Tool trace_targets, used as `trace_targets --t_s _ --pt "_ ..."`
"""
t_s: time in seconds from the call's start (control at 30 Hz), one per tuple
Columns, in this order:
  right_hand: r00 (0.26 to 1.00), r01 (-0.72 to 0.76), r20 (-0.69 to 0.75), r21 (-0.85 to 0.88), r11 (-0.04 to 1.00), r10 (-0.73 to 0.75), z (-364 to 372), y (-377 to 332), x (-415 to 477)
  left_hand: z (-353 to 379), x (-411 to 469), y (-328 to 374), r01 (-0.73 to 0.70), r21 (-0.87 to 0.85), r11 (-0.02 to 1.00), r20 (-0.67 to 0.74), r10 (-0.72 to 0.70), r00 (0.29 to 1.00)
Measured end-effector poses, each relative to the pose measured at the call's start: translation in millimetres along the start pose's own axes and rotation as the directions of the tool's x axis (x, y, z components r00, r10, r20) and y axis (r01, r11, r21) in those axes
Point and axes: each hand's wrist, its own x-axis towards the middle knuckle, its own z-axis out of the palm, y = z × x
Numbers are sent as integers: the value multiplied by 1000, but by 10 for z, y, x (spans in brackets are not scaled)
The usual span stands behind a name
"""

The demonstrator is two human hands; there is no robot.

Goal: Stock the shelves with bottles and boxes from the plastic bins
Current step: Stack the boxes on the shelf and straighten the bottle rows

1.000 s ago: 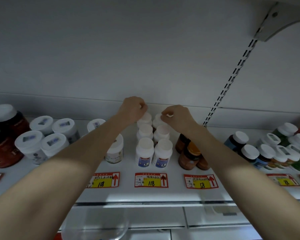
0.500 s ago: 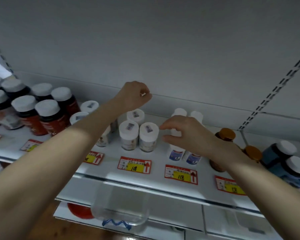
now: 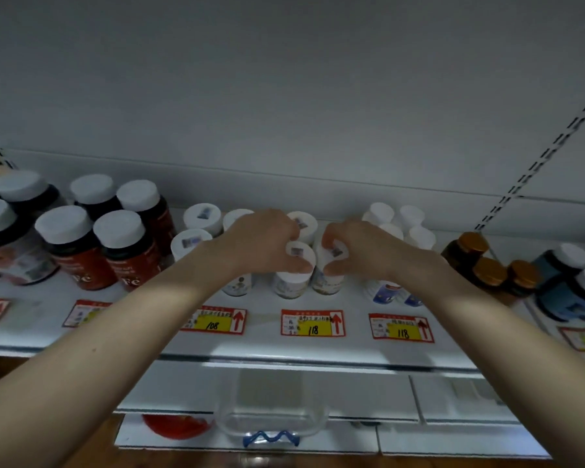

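Both hands on two white-capped bottles, mid-shelf.

Left hand (image 3: 262,241) grips the cap of the left bottle (image 3: 290,284), fingers and thumb curled round it. Right hand (image 3: 360,249) grips the cap of the right bottle (image 3: 326,282) the same way. The two bottles stand upright, side by side and touching, near the front edge of the shelf (image 3: 267,341), just behind the middle price tag (image 3: 313,323) (marked 118). More white-capped bottles stand behind them toward the back wall. A clear plastic bin (image 3: 314,420) sits below the shelf's front edge, contents not discernible.
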Motion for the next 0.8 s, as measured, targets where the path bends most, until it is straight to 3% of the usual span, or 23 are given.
trace_targets --t_s 0.17,0.33,0.47,0.8 --pt "996 -52 -68 87 995 58 56 -50 -27 94 -3 -87 -66 -79 995 -39 63 997" --pt "993 -65 -84 135 989 77 88 -57 -61 153 10 -91 -105 -104 989 15 107 994" --pt "994 -72 -72 154 985 84 90 -42 -71 149 22 -122 -101 -202 974 28 109 994" --pt "994 -69 -72 136 988 79 80 -42 -104 239 -58 -53 -59 -223 973 -52 49 997"
